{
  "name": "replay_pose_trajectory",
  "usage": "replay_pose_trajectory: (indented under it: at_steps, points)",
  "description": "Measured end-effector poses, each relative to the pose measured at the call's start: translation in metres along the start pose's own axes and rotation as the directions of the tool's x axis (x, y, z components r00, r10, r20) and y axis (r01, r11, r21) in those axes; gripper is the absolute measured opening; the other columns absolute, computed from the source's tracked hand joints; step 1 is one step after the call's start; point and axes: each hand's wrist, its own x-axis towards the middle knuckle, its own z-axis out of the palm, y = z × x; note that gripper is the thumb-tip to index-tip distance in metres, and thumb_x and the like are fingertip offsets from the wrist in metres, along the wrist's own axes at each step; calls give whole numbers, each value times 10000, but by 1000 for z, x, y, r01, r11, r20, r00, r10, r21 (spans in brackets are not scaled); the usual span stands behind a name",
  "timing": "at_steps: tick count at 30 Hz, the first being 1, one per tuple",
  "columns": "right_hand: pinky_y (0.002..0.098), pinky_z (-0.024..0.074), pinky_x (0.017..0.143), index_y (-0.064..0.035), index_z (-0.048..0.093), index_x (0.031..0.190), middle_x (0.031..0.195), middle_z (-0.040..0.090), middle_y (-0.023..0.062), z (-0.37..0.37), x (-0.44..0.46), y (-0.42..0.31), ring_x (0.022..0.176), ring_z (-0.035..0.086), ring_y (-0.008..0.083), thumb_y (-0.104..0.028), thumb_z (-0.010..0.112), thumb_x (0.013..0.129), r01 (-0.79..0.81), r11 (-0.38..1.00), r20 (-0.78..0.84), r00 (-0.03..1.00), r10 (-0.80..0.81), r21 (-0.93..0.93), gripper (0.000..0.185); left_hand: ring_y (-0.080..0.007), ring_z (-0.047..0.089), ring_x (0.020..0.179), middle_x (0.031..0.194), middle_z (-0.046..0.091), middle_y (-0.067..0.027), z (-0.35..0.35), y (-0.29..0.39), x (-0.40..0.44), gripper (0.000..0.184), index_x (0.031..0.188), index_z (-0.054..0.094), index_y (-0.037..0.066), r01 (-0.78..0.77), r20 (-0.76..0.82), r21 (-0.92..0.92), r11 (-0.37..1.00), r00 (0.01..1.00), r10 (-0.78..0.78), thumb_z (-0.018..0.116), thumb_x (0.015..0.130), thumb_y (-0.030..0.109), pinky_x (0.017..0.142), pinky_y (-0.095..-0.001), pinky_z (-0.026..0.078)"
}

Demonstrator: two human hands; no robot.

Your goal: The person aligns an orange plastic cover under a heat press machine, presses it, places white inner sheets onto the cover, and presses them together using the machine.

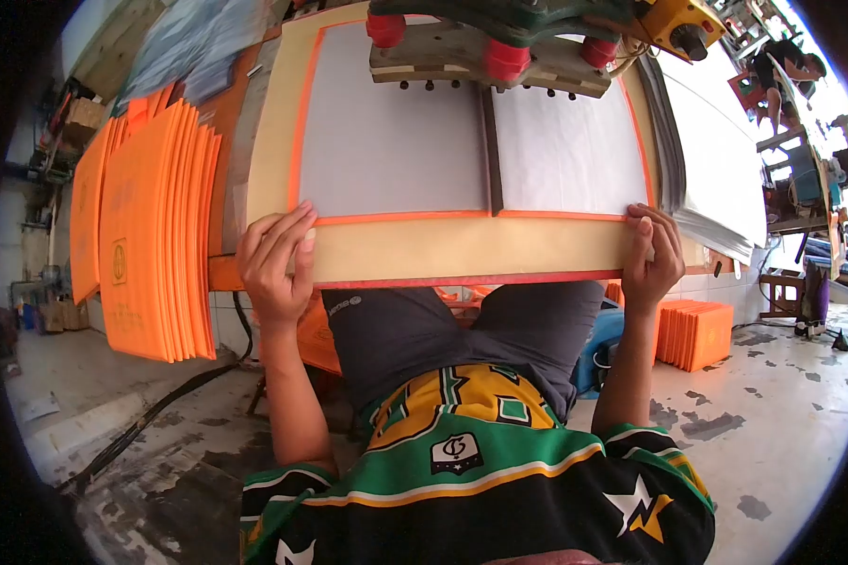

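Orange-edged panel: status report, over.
Left hand at near left corner, right hand at near right. Orange-edged panel lying on cream board. Machine head overhanging its far side.

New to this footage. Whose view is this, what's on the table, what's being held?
It's one picture from a camera worn on the person's head, looking forward and down; hence the shirt at the bottom. No robot: two bare hands do the work.

In front lies a tan board with two pale panels edged in orange, a dark strip between them. The left hand and right hand have fingertips at the panels' near corners; whether they pinch or only press, I can't tell.

At the top, part of a machine with red fittings shows. Orange folders stand at left, white sheets at right.
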Motion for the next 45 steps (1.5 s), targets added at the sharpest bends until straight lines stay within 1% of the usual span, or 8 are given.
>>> replay_pose_trajectory:
  at_steps: [14,20,22,25,29,31,41,45]
  points:
    - [492,605,985,49,786,965,1069,831,181,-1,-1,4,1072,788,373,-114,590,1120,44,999,9,999,-44,-10,299,-243,745,1107,1217,854,-43,0,-1,-1,287,1145,865,65,6,-62,-4,1000,998,-6,676,1082,273,965,-394,541]
    - [485,599,993,44,796,969,1068,833,183,-1,-2,4,1080,785,371,-160,581,1135,23,999,10,1000,-23,-31,340,-240,741,1103,1205,854,-38,2,-3,-4,280,1124,866,71,0,-75,10,1000,997,1,679,1080,275,959,-399,537]
    - [447,581,997,45,784,1016,1108,828,167,-2,-3,5,1091,770,339,-193,535,1171,19,999,37,999,-17,-37,377,-241,738,1092,1204,853,-36,2,-3,-3,281,1121,867,72,0,-79,21,1000,997,2,680,1077,277,955,-399,537]
    - [446,581,992,46,781,1020,1108,824,173,-1,-4,6,1085,766,340,-197,532,1171,23,999,31,999,-23,-27,379,-241,735,1085,1201,853,-34,2,-4,-5,283,1122,866,70,-2,-79,9,1000,997,3,679,1076,277,947,-400,538]
    - [446,581,990,46,779,1018,1100,821,176,-1,-2,2,1079,765,340,-191,539,1167,22,1000,19,1000,-22,2,369,-243,734,1080,1194,852,-35,0,-3,-4,283,1124,864,66,-3,-76,7,1000,997,3,679,1074,274,935,-402,541]
    - [478,590,988,47,779,980,1071,819,187,-1,-1,0,1071,770,381,-183,570,1150,6,1000,6,1000,-6,21,354,-246,734,1078,1182,851,-39,0,-2,-3,276,1124,862,65,-3,-79,12,1000,997,4,681,1072,266,924,-403,544]
    - [477,584,975,48,764,959,1055,806,195,-1,-1,2,1039,759,382,-162,593,1135,-19,999,-11,1000,19,36,323,-274,743,1017,1127,849,-76,2,-2,-4,233,1053,839,39,1,-145,-56,998,989,-9,705,1063,229,892,-405,554]
    - [481,582,967,45,757,956,1061,804,193,0,-2,4,1046,757,384,-134,613,1114,-31,998,-34,999,33,46,279,-293,738,1000,1108,845,-97,3,-1,-5,242,1049,835,23,-1,-170,-20,1000,985,-3,701,1071,223,894,-417,555]
